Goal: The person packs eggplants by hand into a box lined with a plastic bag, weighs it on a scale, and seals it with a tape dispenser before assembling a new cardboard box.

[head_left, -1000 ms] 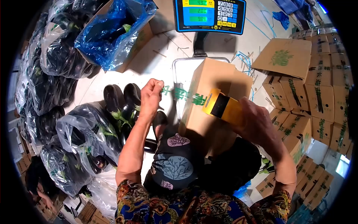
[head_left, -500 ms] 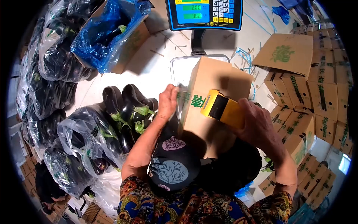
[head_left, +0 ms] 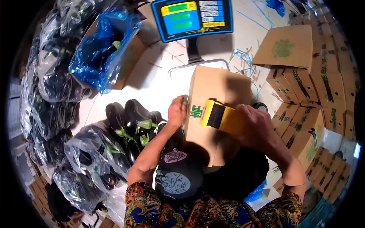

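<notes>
A closed cardboard carton (head_left: 201, 131) with green print stands on the metal platform (head_left: 173, 73) of a scale. My right hand (head_left: 254, 123) is wrapped round a yellow tape dispenser (head_left: 217, 116), which lies against the carton's top with its black part facing up. At the carton's left edge is my left hand (head_left: 177, 112), its fingers curled together against the side; whether tape is under them is hidden. Several dark eggplants (head_left: 133, 119) with green stems lie just left of my left forearm.
The scale's display (head_left: 194, 19) rises beyond the carton. At the upper left stands an open box lined with a blue bag (head_left: 85, 70). Plastic bags of eggplants (head_left: 62, 72) pile up on the left. Stacked cartons (head_left: 329, 91) line the right, with an open carton flap (head_left: 283, 47) beside them.
My left hand has come in against the carton's left edge, from slightly beyond it. The dispenser has tilted a little on the top. The view has shifted, moving the scale display left.
</notes>
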Available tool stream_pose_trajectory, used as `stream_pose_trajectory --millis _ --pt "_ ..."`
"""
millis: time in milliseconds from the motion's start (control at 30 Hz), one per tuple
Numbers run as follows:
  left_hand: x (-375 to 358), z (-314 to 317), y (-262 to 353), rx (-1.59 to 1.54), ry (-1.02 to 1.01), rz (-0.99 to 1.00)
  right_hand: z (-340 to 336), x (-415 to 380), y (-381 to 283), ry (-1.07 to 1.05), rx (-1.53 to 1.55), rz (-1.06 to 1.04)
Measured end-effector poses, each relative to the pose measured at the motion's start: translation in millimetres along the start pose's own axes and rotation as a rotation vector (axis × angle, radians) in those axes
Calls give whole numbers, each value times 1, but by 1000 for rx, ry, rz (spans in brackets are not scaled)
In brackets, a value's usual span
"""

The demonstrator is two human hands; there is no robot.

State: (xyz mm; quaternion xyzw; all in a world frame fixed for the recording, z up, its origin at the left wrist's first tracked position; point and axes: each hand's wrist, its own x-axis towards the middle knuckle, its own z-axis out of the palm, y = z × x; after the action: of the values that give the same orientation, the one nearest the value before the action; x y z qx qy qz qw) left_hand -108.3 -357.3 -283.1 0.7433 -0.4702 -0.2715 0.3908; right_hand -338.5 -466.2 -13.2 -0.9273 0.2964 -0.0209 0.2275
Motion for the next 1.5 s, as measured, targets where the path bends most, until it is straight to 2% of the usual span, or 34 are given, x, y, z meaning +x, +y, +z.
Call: stream_pose_trajectory --millis 33,67,100,167,233,267,300,433,467,567,667,800,933,1067,1200,1333,1433,1467,1500 --pt "16 -7 15 16 158 95 1 -2 2 19 -1 -8" --pt "31 -15 29 -104 193 77 2 -3 4 23 7 -5" --pt "50 -43 76 -218 228 50 2 -3 4 1 5 16" --pt "81 -69 134 -129 167 318 5 -1 2 -41 10 39" --pt "106 -55 163 295 -158 723 6 -2 -2 -29 48 83" --pt "100 -55 173 340 -106 748 6 -3 -3 -33 41 88" --pt "99 -55 173 309 -154 680 6 -4 -4 -34 37 94" --pt "97 -56 177 404 -156 705 3 0 -7 -47 55 74" --pt "97 -56 178 424 -154 711 3 -1 -6 30 71 26" --pt "100 -53 184 508 -195 697 3 -1 -6 44 74 -1" --pt "105 -41 187 562 -151 699 4 -1 -5 83 74 -28" --pt "106 -37 186 571 -130 670 -1 -2 -4 61 112 3" --pt "103 -38 185 565 -112 661 -9 -8 7 -76 102 55" --pt "102 -39 189 562 -114 650 -19 -30 31 -91 96 72" --pt "102 -40 188 561 -132 625 -17 -76 86 -18 10 42" --pt "101 -43 192 560 -185 568 4 -113 128 -15 -1 119" --pt "101 -42 176 63 -9 599 34 -117 145 46 95 100" --pt "91 -48 175 -21 64 426 47 -114 148 45 119 100" --pt "81 -51 163 -173 103 162 59 -107 148 41 139 102"
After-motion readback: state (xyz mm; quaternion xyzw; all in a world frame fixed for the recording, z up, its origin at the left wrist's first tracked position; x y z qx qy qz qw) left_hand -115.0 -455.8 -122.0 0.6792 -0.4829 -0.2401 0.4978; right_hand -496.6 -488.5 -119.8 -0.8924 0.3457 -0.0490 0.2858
